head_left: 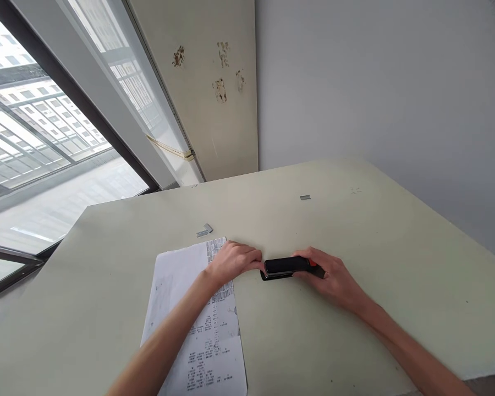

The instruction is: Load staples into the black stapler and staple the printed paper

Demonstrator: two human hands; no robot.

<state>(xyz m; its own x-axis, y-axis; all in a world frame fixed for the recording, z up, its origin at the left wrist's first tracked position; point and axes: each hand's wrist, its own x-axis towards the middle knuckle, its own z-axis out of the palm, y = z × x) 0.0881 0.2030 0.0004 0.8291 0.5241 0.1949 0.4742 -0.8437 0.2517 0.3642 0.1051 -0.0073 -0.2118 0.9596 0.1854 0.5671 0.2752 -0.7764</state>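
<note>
A black stapler [281,266] with a red part at its rear lies on the table, its front end pointing left. My right hand [328,275] is wrapped round its rear half. At the stapler's front tip, my left hand [238,260] has its thumb and fingers against the end; whether they pinch anything small there I cannot make out. Under my left wrist and forearm lie printed paper sheets [181,264], partly covered by the arm.
Two strips of staples [202,233] lie just beyond the papers, and another staple strip [305,197] sits farther back to the right. The pale table [355,341] meets a grey wall at right. A refrigerator [214,132] and glass door stand behind and left.
</note>
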